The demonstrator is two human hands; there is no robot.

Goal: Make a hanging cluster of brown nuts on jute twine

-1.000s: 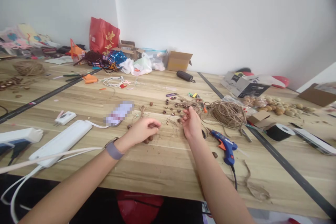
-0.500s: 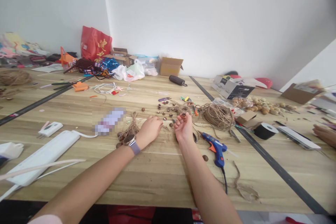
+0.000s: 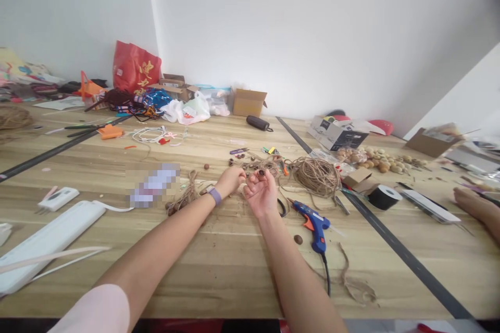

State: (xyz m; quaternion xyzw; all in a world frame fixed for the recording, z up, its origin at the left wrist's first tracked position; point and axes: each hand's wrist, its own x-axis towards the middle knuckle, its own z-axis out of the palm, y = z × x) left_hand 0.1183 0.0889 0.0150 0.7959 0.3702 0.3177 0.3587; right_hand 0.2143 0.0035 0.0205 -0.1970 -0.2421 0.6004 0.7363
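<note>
My right hand [image 3: 261,195] is turned palm up, its fingers curled around a small brown nutshell [image 3: 261,172] with a dark hollow. Close beside it on the left, my left hand [image 3: 230,182] has its fingers pinched together; what they hold, if anything, is too small to make out. Behind both hands lie loose brown shells and tangled jute twine [image 3: 269,165]. A bundle of twine with brown nuts [image 3: 183,197] rests left of my left wrist. To the right of my right forearm lies a blue hot glue gun [image 3: 314,223], and a brown nut [image 3: 298,239] sits near it.
A coil of jute twine [image 3: 316,176] lies right of my hands. At left are a white power strip [image 3: 50,244] and a white adapter [image 3: 58,199]. A black tape roll [image 3: 385,196] stands to the right. Another person's hand [image 3: 471,203] rests at the far right.
My left hand has moved closer to my right hand, which still holds the nutshell. The whole view has shifted slightly, so things on the table appear further left.
</note>
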